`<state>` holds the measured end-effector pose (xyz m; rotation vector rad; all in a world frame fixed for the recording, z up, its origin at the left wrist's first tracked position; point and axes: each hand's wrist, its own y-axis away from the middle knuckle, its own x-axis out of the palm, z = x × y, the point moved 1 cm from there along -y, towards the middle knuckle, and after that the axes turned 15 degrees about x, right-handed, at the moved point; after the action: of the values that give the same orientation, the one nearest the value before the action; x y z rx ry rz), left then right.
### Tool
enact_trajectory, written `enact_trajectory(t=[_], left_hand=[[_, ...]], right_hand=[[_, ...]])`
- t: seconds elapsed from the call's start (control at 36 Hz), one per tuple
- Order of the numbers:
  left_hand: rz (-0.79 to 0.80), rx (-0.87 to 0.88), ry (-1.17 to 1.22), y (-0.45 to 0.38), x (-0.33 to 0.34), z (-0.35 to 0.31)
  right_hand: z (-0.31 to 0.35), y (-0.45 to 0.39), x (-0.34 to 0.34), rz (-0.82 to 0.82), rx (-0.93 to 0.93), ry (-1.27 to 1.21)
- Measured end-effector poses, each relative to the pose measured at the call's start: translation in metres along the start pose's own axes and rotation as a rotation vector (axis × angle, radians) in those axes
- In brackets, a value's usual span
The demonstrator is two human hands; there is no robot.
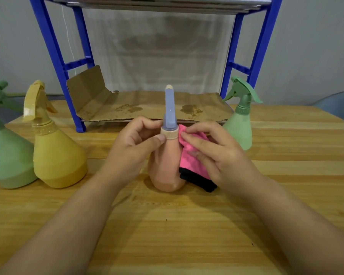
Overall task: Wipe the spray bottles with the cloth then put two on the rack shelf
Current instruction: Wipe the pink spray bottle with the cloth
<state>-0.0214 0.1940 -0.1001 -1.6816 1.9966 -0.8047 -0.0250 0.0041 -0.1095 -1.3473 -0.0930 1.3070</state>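
A peach spray bottle (pixel 165 167) with a pale blue trigger head stands on the wooden table (pixel 167 225) in the middle. My left hand (pixel 135 143) pinches its neck collar between thumb and fingers. My right hand (pixel 213 153) holds a pink cloth with a black edge (pixel 189 163) pressed against the bottle's right side. A yellow spray bottle (pixel 56 151) and a green spray bottle (pixel 4 153) stand at the left. Another green spray bottle (pixel 239 124) stands at the right, beside the rack leg. The blue rack's lower shelf (pixel 157 110) is lined with stained cardboard and carries no bottle.
The blue rack (pixel 54 52) stands at the back of the table against a grey wall. A cardboard flap (pixel 87 88) folds up at the shelf's left end. An upper shelf (pixel 163 2) runs along the top of the view. A pale blue object (pixel 338 106) sits at the far right.
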Motion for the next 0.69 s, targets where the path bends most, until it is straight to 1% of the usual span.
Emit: enact_trajectory(t=[0.08, 0.17, 0.28, 0.33, 0.39, 0.47, 0.53, 0.61, 0.69], left_hand=[[-0.020, 0.021, -0.085, 0.002, 0.005, -0.002], [-0.086, 0.048, -0.237, 0.002, 0.008, -0.001], [-0.176, 0.030, -0.421, 0.003, 0.008, 0.001], [-0.187, 0.018, -0.462, 0.003, 0.006, 0.002], [-0.170, 0.012, -0.502, 0.005, 0.004, 0.001], [-0.153, 0.003, -0.485, 0.008, 0.000, 0.000], [-0.167, -0.019, -0.441, 0.009, -0.001, -0.002], [-0.183, -0.057, -0.369, 0.009, -0.002, -0.003], [-0.195, -0.058, -0.299, 0.010, -0.002, -0.004]], right_hand=[[-0.005, 0.003, -0.002, -0.015, 0.047, -0.005], [-0.004, 0.003, -0.007, -0.098, 0.087, -0.024], [0.002, 0.003, -0.010, -0.186, 0.106, -0.024], [0.006, 0.005, -0.009, -0.194, 0.087, -0.028], [0.008, 0.007, -0.005, -0.165, 0.055, -0.033], [0.011, 0.009, 0.003, -0.092, 0.026, -0.028], [0.010, 0.010, 0.008, -0.073, 0.018, -0.003], [0.007, 0.009, 0.010, -0.097, 0.034, 0.014], [0.000, 0.009, 0.008, -0.132, 0.076, 0.001]])
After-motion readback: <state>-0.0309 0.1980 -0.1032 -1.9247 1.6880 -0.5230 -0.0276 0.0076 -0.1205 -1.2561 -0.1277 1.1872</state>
